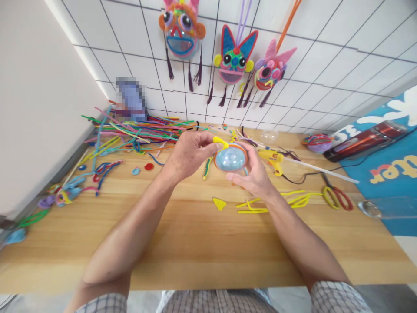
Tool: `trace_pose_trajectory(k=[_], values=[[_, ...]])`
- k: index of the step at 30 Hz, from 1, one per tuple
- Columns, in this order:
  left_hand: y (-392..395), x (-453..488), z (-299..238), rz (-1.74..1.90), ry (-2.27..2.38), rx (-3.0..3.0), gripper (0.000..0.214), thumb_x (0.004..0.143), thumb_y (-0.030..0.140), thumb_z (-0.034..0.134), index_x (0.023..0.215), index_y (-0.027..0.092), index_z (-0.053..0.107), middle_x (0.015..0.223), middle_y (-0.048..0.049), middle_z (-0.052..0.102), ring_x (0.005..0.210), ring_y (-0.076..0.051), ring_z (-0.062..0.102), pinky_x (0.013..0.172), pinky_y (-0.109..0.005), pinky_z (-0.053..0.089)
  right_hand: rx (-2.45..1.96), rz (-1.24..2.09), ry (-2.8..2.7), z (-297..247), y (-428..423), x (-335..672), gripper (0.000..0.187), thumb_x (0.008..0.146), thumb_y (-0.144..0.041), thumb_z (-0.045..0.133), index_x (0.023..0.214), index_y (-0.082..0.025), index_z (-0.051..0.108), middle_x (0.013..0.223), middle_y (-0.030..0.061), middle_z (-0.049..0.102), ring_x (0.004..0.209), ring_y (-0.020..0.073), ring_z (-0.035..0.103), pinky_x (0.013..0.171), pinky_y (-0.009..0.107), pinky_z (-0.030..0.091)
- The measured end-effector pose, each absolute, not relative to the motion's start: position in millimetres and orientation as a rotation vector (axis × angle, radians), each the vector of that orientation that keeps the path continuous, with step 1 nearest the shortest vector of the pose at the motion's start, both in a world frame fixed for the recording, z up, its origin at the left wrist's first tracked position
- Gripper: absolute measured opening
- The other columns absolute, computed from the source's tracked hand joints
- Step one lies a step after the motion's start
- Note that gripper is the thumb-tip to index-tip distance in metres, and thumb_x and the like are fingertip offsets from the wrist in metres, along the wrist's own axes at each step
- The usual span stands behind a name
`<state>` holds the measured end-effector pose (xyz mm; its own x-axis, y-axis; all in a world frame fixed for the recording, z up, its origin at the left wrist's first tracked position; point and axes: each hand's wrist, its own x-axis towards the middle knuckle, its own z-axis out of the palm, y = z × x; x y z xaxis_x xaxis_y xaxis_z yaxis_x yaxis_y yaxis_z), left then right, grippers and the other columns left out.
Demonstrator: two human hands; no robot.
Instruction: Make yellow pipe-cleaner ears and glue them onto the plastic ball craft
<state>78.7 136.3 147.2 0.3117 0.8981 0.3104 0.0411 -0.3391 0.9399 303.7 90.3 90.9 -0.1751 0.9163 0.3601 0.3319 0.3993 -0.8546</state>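
Both my hands meet above the middle of the wooden table. My right hand cradles a clear blue dome with an orange pipe-cleaner rim, fingers curled round its right side. My left hand is closed in a pinch on a yellow pipe-cleaner piece at the dome's top left edge. A green and yellow pipe cleaner lies on the table just under my left hand.
A heap of coloured pipe cleaners fills the back left. A yellow glue gun, yellow pipe-cleaner scraps, scissors and a yarn ball lie to the right. Three finished masks hang on the tiled wall.
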Motion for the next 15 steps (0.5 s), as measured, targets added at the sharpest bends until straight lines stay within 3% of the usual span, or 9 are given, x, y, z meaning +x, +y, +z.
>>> trace_pose_trajectory(k=[15], values=[[137.1, 78.4, 147.8, 1.095, 0.898, 1.710, 0.030, 0.086, 0.044, 0.081, 0.075, 0.017, 0.075, 0.070, -0.0011, 0.072, 0.064, -0.013, 0.063, 0.062, -0.024, 0.050, -1.043, 0.775, -1.721, 82.8, 93.1, 308.1, 0.088, 0.077, -0.057, 0.094, 0.151, -0.034, 0.052, 0.157, 0.0094, 0.061, 0.147, 0.0385, 0.058, 0.122, 0.060, 0.050]])
